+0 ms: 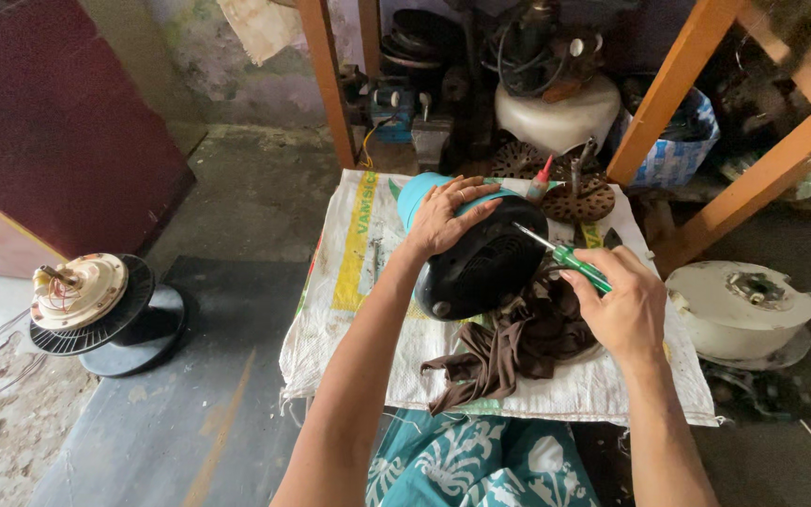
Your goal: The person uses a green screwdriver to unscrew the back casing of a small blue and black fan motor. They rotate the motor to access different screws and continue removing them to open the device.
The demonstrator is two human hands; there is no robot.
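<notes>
Hands: left hand (445,218) on black-teal housing (481,263), right hand (623,310) gripping green screwdriver (570,257) (white sack (349,310) beneath).

Glossy black-and-teal plastic housing (481,258); translucent green plastic screwdriver (574,263) handle; matt brown rag (509,352); coarse woven sack (368,310); rough concrete floor (255,188).

The fan motor housing (481,258) lies tilted on its side on the white woven sack (349,310), its black vented back cover facing the camera and its turquoise body pointing away. The left hand (443,214) presses flat on its upper side, across the seam between turquoise and black. The green-handled screwdriver (565,255), gripped in the right hand (623,305), slants up-left, its metal tip touching the black cover's upper right edge.
</notes>
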